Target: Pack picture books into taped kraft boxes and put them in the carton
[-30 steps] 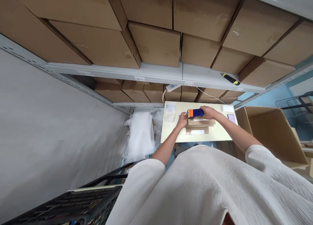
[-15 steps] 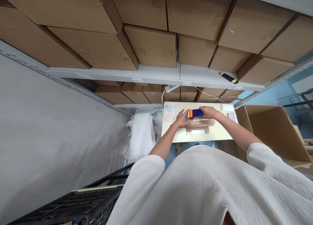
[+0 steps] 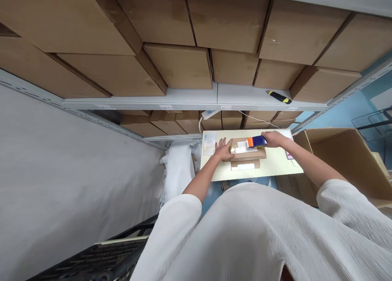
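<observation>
On the pale yellow table [image 3: 220, 174] lies a cardboard box [image 3: 251, 155] with a white label and shiny clear tape at its left end. My left hand [image 3: 224, 149] rests against that left end, fingers spread. A blue and orange tape dispenser [image 3: 258, 141] is over the right part of the box, gripped by my right hand [image 3: 273, 139]. Nearer my body, a smaller flat cardboard piece [image 3: 245, 165] carries a white label.
Shelves full of cardboard boxes [image 3: 177, 67] stand ahead, with a black and yellow cutter [image 3: 279, 97] on one. A large open carton [image 3: 343, 158] is at the right, white wrapping material [image 3: 177, 167] at the left. A phone [image 3: 289, 155] lies at the table's right.
My right hand and the tape dispenser have moved right, away from my left hand. The box's label and the tape at its left end now show. The camera view has shifted slightly.
</observation>
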Action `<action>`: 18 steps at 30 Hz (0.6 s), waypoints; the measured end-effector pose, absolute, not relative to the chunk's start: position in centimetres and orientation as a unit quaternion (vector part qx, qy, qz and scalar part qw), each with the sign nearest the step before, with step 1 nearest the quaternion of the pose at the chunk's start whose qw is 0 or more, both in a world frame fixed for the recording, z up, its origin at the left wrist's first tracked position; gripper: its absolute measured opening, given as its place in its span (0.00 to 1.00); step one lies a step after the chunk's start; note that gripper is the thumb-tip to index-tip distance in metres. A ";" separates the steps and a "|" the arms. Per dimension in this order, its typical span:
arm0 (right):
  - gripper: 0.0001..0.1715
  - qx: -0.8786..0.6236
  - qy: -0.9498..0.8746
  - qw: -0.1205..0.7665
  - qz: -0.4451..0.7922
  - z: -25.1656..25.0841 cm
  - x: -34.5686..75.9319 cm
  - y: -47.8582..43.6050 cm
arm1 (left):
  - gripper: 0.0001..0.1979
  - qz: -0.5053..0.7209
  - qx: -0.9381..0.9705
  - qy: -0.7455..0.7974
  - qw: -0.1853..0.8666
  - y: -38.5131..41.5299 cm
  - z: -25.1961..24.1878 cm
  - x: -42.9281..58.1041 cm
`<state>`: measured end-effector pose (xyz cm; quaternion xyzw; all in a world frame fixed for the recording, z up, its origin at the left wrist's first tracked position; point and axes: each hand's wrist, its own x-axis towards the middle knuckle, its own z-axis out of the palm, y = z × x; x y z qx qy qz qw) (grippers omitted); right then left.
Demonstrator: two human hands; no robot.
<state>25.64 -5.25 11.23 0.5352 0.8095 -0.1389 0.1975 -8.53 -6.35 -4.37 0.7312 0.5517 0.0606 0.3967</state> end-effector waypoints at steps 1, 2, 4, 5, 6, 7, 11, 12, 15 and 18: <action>0.20 0.539 0.808 0.194 -0.138 11.1 27.3 -5.6 | 0.66 0.060 0.731 0.553 0.395 -6.3 -4.3 -8.5; 0.19 0.543 0.805 0.192 -0.141 10.8 28.7 -5.9 | 0.66 0.059 0.732 0.554 0.392 -6.2 -4.3 -8.4; 0.19 0.552 0.800 0.179 -0.152 10.0 30.6 -6.6 | 0.66 0.051 0.736 0.554 0.384 -5.9 -4.1 -8.1; 0.20 0.555 0.798 0.169 -0.160 9.6 31.1 -6.9 | 0.66 0.044 0.740 0.555 0.378 -5.8 -3.9 -7.8; 0.21 0.558 0.798 0.159 -0.167 9.2 31.4 -7.0 | 0.66 0.034 0.744 0.556 0.370 -5.6 -3.8 -7.4; 0.21 0.559 0.797 0.150 -0.172 8.8 31.6 -7.1 | 0.66 0.024 0.750 0.555 0.360 -5.5 -3.6 -6.8; 0.23 0.552 0.802 0.142 -0.179 8.4 31.7 -6.8 | 0.72 0.013 0.796 0.502 0.337 -5.4 -2.8 -3.0; 0.22 0.548 0.804 0.146 -0.180 8.5 31.8 -6.7 | 0.75 0.003 0.806 0.485 0.339 -5.4 -2.7 -1.8; 0.22 0.537 0.809 0.156 -0.184 8.8 32.1 -6.8 | 0.81 -0.054 0.824 0.461 0.325 -5.6 -2.4 1.1; 0.22 0.533 0.809 0.161 -0.188 8.8 31.9 -7.0 | 0.82 -0.104 0.823 0.471 0.301 -5.3 -2.3 2.2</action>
